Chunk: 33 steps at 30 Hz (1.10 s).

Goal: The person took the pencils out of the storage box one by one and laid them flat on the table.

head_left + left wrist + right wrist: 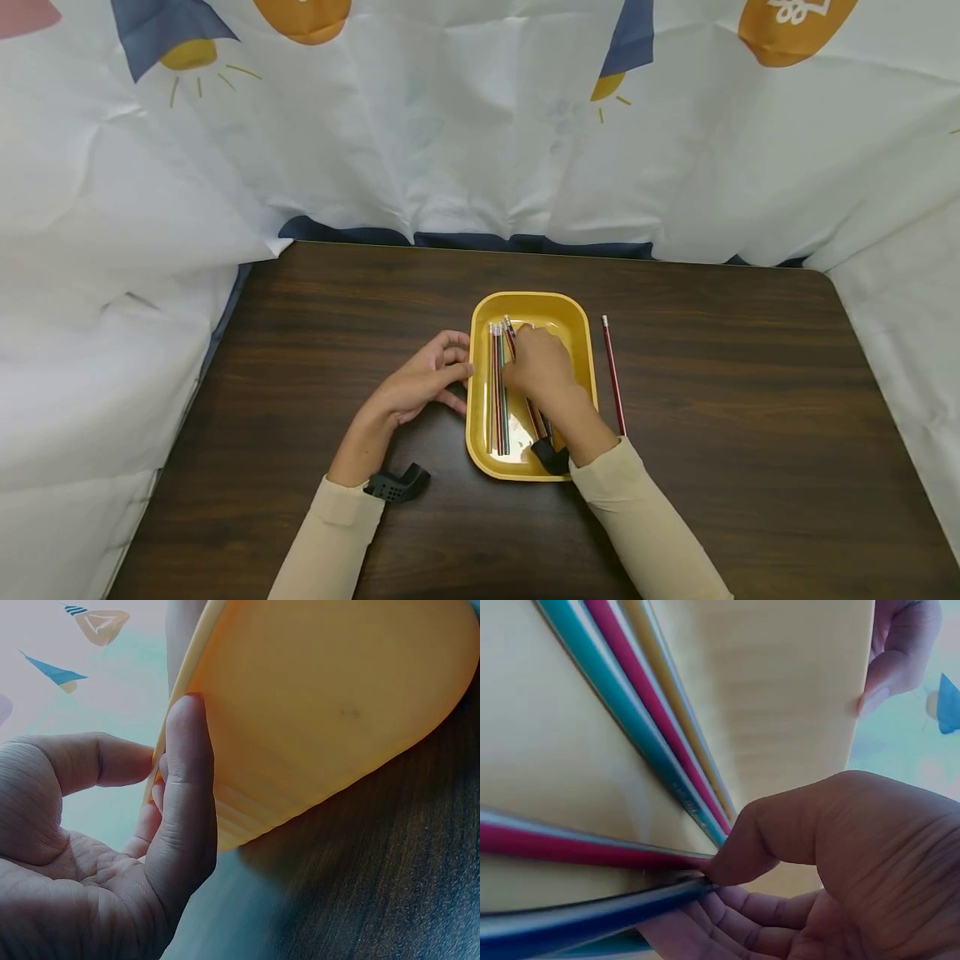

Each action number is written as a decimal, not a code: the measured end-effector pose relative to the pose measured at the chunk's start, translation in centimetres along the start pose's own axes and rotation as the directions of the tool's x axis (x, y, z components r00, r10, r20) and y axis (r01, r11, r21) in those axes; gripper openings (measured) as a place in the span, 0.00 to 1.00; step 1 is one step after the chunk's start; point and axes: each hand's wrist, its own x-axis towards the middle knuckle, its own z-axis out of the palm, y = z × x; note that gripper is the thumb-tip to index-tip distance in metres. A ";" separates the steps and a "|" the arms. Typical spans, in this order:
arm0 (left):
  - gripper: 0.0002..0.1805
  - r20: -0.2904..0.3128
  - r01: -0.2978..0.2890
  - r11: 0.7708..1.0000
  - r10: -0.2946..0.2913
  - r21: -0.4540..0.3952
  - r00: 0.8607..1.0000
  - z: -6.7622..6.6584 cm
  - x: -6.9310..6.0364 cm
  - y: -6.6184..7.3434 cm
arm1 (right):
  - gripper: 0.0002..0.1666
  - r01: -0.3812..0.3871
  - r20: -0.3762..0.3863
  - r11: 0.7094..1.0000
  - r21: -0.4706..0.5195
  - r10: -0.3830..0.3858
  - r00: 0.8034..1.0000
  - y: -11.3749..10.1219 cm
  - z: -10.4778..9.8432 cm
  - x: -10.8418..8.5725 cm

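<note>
A yellow tray point(566, 321) stands on the table with several pencils in it. My left hand point(423, 379) pinches the tray's left rim, thumb on the edge and fingers against the outer wall. Inside, my right hand point(542, 367) pinches a dark blue pencil point(592, 919) between thumb and fingers. Beside it lies a red pencil point(592, 849), touching or very near the thumb tip. Along the tray's left side, a green pencil point(622, 712), a pinkish-red pencil point(641, 682) and a yellow pencil point(660, 660) lie side by side. The right hand hides part of the tray.
Another red pencil point(612, 375) lies on the dark wooden table point(750, 417), just right of the tray. A white patterned curtain point(465, 125) hangs behind the table and along its sides. Each wrist wears a black camera band point(397, 483).
</note>
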 end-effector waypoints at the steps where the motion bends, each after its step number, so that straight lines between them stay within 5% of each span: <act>1: 0.27 0.000 -0.001 1.000 0.001 -0.001 1.000 0.0 0.0 0.0 | 0.16 0.002 0.006 1.000 0.012 -0.002 1.000 0.1 -0.1 -0.1; 17: 0.27 0.005 -0.003 1.000 0.003 0.002 1.000 0.0 -0.1 0.1 | 0.23 0.021 0.132 0.993 0.113 -0.036 0.991 0.5 -2.3 -1.3; 33: 0.27 0.010 -0.007 1.000 0.006 0.009 1.000 -0.2 -0.1 -0.2 | 0.19 0.112 0.063 0.923 0.369 -0.145 0.987 1.8 -4.3 -2.2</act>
